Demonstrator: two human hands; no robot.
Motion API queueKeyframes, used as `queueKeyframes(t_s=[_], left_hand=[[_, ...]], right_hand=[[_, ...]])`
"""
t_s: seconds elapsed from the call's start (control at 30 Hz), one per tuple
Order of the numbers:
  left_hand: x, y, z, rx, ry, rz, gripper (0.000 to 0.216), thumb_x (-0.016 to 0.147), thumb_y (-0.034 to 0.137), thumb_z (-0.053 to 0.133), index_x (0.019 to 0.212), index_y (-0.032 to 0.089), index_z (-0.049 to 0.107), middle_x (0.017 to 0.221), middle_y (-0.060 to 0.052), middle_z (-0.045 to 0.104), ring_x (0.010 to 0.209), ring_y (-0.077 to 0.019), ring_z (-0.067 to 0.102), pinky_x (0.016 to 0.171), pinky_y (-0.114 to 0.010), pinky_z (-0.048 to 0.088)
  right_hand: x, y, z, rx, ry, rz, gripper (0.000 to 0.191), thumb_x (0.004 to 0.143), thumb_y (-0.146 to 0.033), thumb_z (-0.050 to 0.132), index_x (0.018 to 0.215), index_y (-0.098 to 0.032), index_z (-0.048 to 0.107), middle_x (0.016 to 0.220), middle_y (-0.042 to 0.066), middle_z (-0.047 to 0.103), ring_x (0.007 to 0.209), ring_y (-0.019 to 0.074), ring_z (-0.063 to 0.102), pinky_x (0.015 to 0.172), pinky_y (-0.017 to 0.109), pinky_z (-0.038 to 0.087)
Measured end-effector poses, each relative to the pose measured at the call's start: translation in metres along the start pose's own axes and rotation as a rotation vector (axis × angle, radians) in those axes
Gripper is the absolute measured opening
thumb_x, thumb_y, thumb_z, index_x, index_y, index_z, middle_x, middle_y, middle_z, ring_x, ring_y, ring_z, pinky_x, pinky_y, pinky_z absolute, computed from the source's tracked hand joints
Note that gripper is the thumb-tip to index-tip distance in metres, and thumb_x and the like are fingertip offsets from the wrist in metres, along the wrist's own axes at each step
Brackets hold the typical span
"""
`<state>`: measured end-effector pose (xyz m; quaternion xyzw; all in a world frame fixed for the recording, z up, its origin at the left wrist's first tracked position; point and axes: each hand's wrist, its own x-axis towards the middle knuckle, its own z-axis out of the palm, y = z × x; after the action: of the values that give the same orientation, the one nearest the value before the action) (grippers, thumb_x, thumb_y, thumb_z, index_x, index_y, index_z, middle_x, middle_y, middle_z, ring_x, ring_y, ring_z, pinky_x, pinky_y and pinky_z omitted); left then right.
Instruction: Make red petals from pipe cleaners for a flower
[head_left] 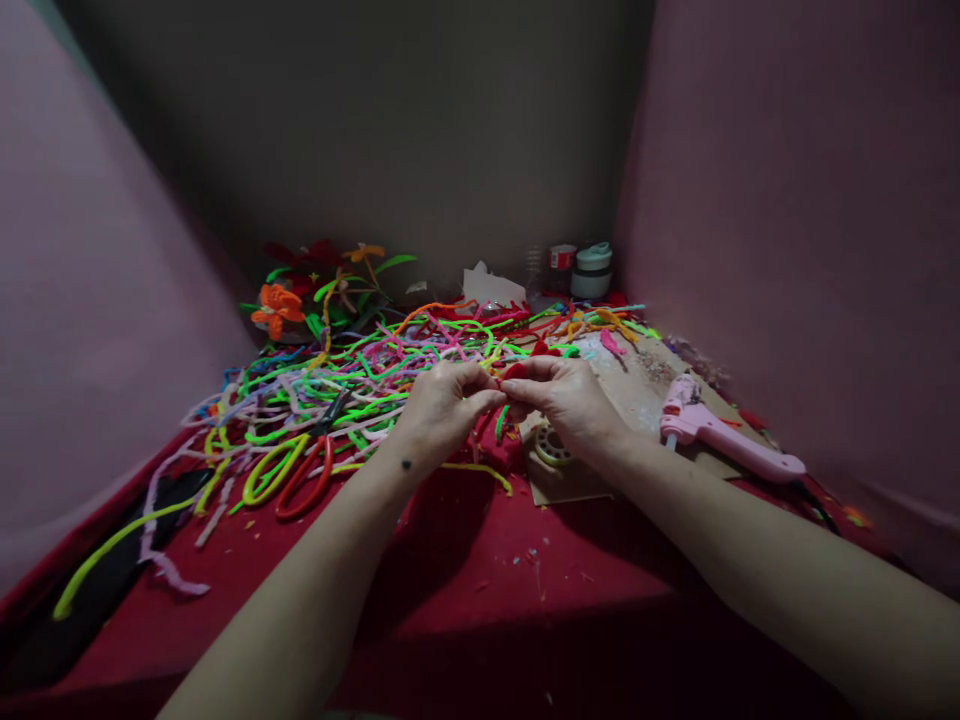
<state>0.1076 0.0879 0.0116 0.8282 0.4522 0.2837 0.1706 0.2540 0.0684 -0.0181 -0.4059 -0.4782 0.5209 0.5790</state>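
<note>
My left hand (442, 405) and my right hand (566, 400) meet over the middle of a red cloth (465, 590). Both pinch a small red pipe-cleaner piece (511, 372) between fingertips, and a green stem (501, 422) hangs below it. Behind the hands spreads a tangled heap of coloured pipe cleaners (352, 375) in green, pink, orange and lilac. Just under my right hand lies a roll of tape (553, 445) on a sheet of cardboard (637, 390).
A pink glue gun (724, 438) lies on the cardboard to the right. Scissors with green and red handles (292, 475) rest at the left. Finished pipe-cleaner flowers (279, 305) stand at the back left, small jars (592, 270) at the back right. Pink walls close both sides.
</note>
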Motion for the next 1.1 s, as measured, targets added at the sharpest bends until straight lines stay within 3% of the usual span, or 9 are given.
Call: queueKeyframes(t_s=[0.13,0.3,0.5,0.73,0.9,1.0,1.1], left_hand=[[0.000,-0.001,0.005,-0.156,-0.095,-0.076,0.018,0.072,0.029,0.053,0.063,0.014,0.059,0.052,0.004,0.048,0.049,-0.0082,0.040,0.050,-0.021,0.030],[-0.001,0.000,0.006,-0.171,-0.196,-0.105,0.015,0.070,0.023,0.049,0.056,0.015,0.048,0.049,0.006,0.038,0.045,-0.0061,0.033,0.044,-0.020,0.024],[-0.003,0.001,0.000,-0.261,-0.298,-0.090,0.009,0.067,0.019,0.049,0.059,0.016,0.047,0.053,0.005,0.039,0.047,-0.0059,0.032,0.043,-0.019,0.024],[0.001,-0.005,-0.001,-0.444,-0.187,-0.171,0.017,0.070,0.028,0.056,0.067,0.013,0.061,0.056,0.003,0.049,0.049,-0.0073,0.039,0.048,-0.021,0.030],[0.002,-0.002,-0.005,-0.486,-0.041,-0.120,0.014,0.065,0.025,0.065,0.070,0.013,0.066,0.067,-0.001,0.060,0.064,-0.0114,0.052,0.060,-0.022,0.038],[0.001,-0.002,-0.006,-0.673,-0.045,-0.166,0.024,0.068,0.029,0.064,0.088,0.015,0.066,0.070,0.000,0.062,0.058,-0.0093,0.050,0.055,-0.021,0.036],[0.000,-0.003,-0.004,-0.800,-0.095,-0.192,0.022,0.069,0.030,0.065,0.085,0.015,0.065,0.064,0.002,0.058,0.049,-0.0059,0.042,0.047,-0.020,0.029]], right_hand=[[0.001,0.001,-0.001,0.045,-0.015,0.019,0.016,0.062,-0.024,0.070,0.067,-0.015,0.059,0.056,-0.003,0.058,0.044,0.0083,0.051,0.045,0.022,0.041],[0.003,0.003,-0.004,0.014,-0.056,-0.020,0.018,0.069,-0.028,0.065,0.061,-0.014,0.059,0.054,-0.002,0.058,0.045,0.0064,0.049,0.045,0.020,0.037],[0.008,0.013,-0.004,0.256,-0.064,0.145,0.017,0.063,-0.026,0.069,0.059,-0.013,0.059,0.055,-0.002,0.058,0.041,0.0053,0.044,0.042,0.020,0.034],[0.006,0.012,-0.003,0.199,-0.136,0.042,0.017,0.063,-0.028,0.070,0.071,-0.014,0.064,0.058,-0.002,0.058,0.049,0.0084,0.050,0.049,0.023,0.038],[0.003,0.010,-0.001,0.013,-0.072,0.014,0.021,0.066,-0.033,0.066,0.063,-0.013,0.061,0.050,-0.002,0.053,0.044,0.0076,0.044,0.044,0.022,0.033],[-0.001,0.006,0.002,-0.025,-0.104,0.009,0.022,0.067,-0.034,0.065,0.060,-0.014,0.058,0.048,-0.004,0.049,0.042,0.0059,0.038,0.041,0.021,0.027],[-0.005,0.002,0.004,-0.047,-0.183,0.013,0.025,0.069,-0.035,0.064,0.057,-0.015,0.056,0.046,-0.005,0.046,0.041,0.0052,0.035,0.041,0.021,0.025]])
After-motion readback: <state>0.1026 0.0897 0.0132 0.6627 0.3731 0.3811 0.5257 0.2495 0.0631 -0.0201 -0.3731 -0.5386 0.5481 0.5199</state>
